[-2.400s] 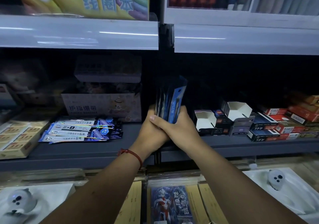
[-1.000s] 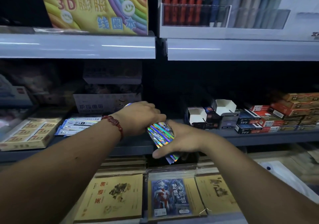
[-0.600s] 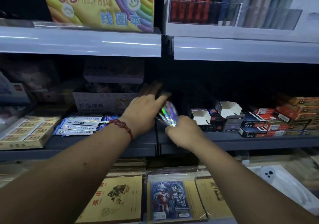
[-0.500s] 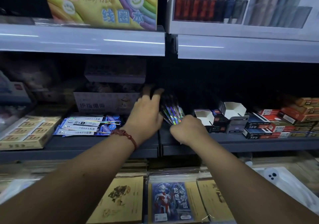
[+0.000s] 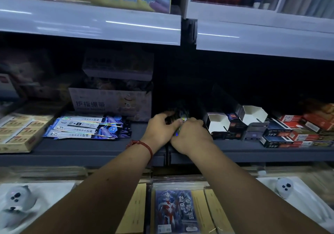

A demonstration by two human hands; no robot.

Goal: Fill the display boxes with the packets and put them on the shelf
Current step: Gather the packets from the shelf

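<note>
Head view: both forearms reach straight up the middle of the frame toward 12 o'clock, wrists side by side, and meet at the front of the dark grey shelf (image 5: 81, 149). The left hand (image 5: 160, 131) lies knuckles up, its fingers curled over the top of a dark stack of packets (image 5: 174, 119). A red bracelet (image 5: 144, 145) circles that wrist. The right hand (image 5: 191, 137) is balled up just beside the left and touching it, fingers wrapped round the stack's near edge. Only a sliver of shiny foil shows between the two hands. The stack sits low, in the shadowed gap at the shelf's centre; whether it rests on the shelf board cannot be told.

At 3 o'clock of the hands, two open display boxes (image 5: 216, 125) with white insides stand on the shelf, close to the right hand. At 9 o'clock, a fan of loose blue packets (image 5: 86, 127) lies flat, well apart from the left hand, in front of a printed carton (image 5: 110, 103).
</note>
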